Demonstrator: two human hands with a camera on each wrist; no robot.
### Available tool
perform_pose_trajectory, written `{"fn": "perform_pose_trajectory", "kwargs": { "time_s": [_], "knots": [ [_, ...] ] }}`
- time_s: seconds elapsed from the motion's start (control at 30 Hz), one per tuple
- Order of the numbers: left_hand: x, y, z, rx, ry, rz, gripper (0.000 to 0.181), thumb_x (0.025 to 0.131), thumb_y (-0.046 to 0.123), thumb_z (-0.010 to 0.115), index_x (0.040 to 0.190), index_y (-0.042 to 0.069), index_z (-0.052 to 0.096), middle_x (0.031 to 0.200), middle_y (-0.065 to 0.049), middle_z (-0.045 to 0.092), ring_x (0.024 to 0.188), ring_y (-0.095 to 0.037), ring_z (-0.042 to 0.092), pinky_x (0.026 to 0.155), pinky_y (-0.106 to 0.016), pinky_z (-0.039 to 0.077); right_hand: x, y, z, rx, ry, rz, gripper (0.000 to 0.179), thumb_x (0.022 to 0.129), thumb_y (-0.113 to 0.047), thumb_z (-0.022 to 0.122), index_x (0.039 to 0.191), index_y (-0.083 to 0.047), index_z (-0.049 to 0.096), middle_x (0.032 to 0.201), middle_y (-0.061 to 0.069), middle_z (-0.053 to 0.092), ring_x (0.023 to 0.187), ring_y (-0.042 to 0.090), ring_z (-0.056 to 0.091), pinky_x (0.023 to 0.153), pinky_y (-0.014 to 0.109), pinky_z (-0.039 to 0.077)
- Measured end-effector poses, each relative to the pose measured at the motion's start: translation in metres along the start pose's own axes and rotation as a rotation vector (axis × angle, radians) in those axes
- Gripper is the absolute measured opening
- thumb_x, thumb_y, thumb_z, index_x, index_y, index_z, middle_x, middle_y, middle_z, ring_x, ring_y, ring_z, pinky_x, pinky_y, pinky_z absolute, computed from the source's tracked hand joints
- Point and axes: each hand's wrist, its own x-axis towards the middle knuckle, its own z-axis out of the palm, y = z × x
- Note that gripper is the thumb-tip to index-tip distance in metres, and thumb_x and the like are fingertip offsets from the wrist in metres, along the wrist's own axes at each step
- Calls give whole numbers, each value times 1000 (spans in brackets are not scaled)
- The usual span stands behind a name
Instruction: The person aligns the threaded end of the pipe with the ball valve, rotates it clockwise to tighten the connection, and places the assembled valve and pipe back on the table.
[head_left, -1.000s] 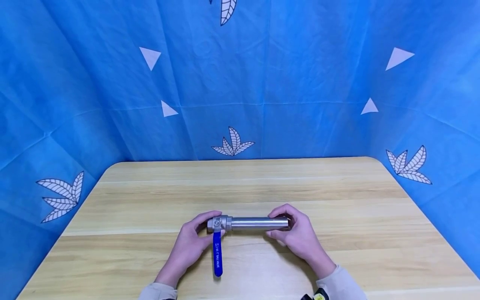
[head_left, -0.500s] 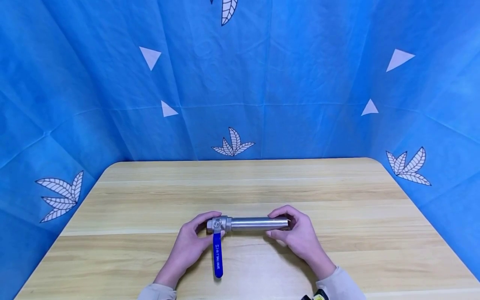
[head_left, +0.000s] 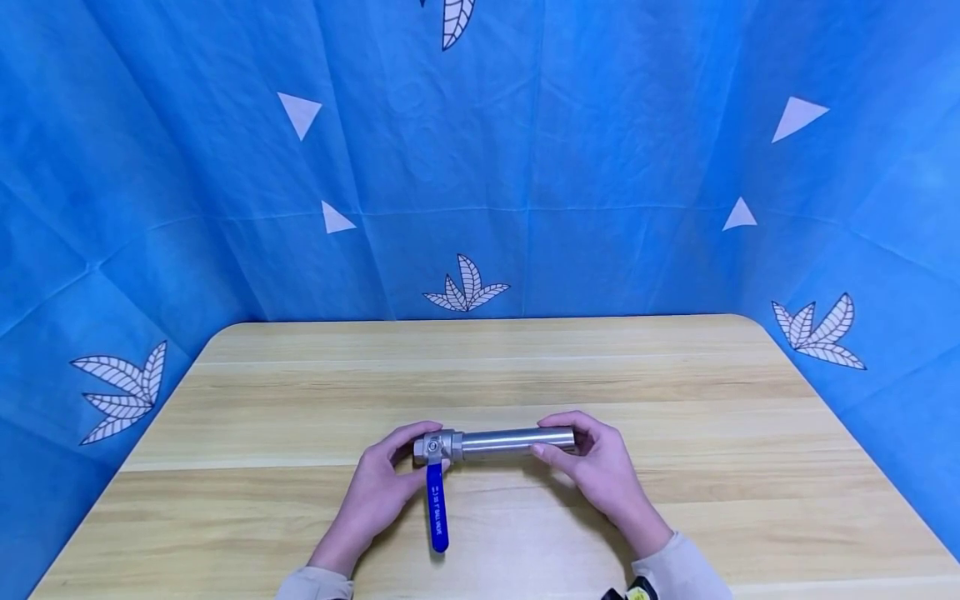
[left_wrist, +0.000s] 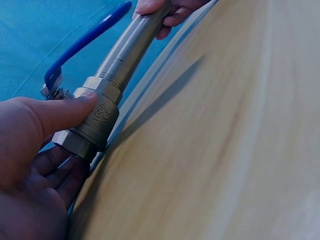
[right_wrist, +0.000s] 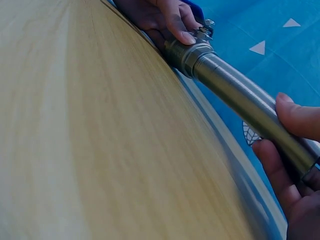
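Note:
A metal ball valve (left_wrist: pixel 102 112) with a blue lever handle (head_left: pixel 437 508) is joined to a steel pipe (head_left: pixel 502 442). My left hand (head_left: pixel 378 483) grips the valve body, thumb on the near side and fingers around the far side. The lever points toward me, in front of the valve. At the pipe's free right end, my right hand (head_left: pixel 603 467) holds the tube between thumb and fingers. In the left wrist view, a shadow under the pipe shows it above the tabletop. Some fingertips behind the metal are hidden.
The wooden table (head_left: pixel 480 367) has rounded back corners. Behind and beside it hangs a blue cloth (head_left: pixel 600 150) with white triangles and leaf prints. A black and yellow object (head_left: pixel 637 590) sits at the right sleeve.
The pipe's right end has risen slightly, so it now tilts a little. My right thumb has shifted upward on the pipe. The left hand stays around the valve.

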Motion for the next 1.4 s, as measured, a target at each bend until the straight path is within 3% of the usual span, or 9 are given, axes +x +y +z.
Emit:
{"fn": "perform_pose_trajectory", "kwargs": {
  "time_s": [0.4, 1.07, 1.2, 1.4],
  "knots": [
    [-2, 1, -2, -8, -5, 20, 47, 91, 11, 86, 132, 30, 76, 148, -3, 69, 147, -36, 57, 128, -59, 41, -1, -5, 3, -47, 15, 90, 28, 91, -18, 87, 115, -7, 77, 94, 11, 77, 76, 18, 74, 70, 26, 63],
    [-2, 0, -2, -55, 9, 17, 45, 87, 11, 90, 127, 27, 78, 142, -1, 72, 140, -33, 63, 126, -58, 44, -1, -6, 7, -79, 47, 148, 22, 98, -29, 81, 103, -8, 78, 73, 9, 73, 61, 19, 69, 54, 27, 61],
    [-2, 1, -3, -53, 9, 11, 45, 87, 11, 89, 127, 28, 78, 142, -2, 72, 141, -34, 62, 126, -59, 43, -1, -7, 6, -60, 19, 152, 28, 97, -30, 82, 107, -5, 76, 76, 12, 74, 62, 19, 69, 55, 28, 62],
    [-2, 1, -1, -24, 14, 2, 46, 90, 13, 87, 132, 28, 76, 144, -4, 71, 143, -36, 61, 127, -60, 42, -2, -5, 1, -47, -76, 70, 51, 86, -16, 91, 130, -10, 66, 108, 16, 73, 81, 17, 68, 66, 22, 58]
  ]
}}
